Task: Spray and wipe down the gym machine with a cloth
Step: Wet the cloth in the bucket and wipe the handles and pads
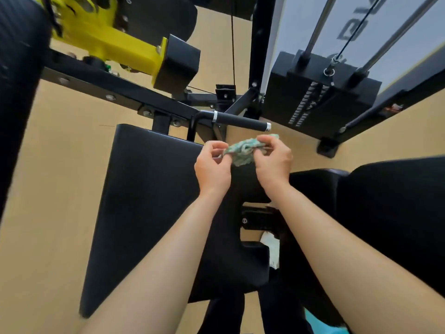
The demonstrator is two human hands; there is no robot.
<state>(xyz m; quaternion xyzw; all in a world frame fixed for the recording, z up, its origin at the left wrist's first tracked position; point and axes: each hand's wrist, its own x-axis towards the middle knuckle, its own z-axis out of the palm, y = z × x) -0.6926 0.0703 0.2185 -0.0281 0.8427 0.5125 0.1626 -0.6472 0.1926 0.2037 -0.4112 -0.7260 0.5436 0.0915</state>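
A small crumpled green cloth (245,150) is stretched between both hands above the machine's black padded seat (149,201). My left hand (213,168) pinches its left end with thumb and fingers. My right hand (273,162) grips its right end. Just beyond the cloth a black grip handle (240,120) with silver end caps juts out from the black frame (115,90). No spray bottle is in view.
A yellow lever arm with a black pad (178,63) hangs at the upper left. The weight stack (320,97) with guide rods and cable stands at the upper right. Another black pad (390,208) lies at the right. The floor (60,165) is tan.
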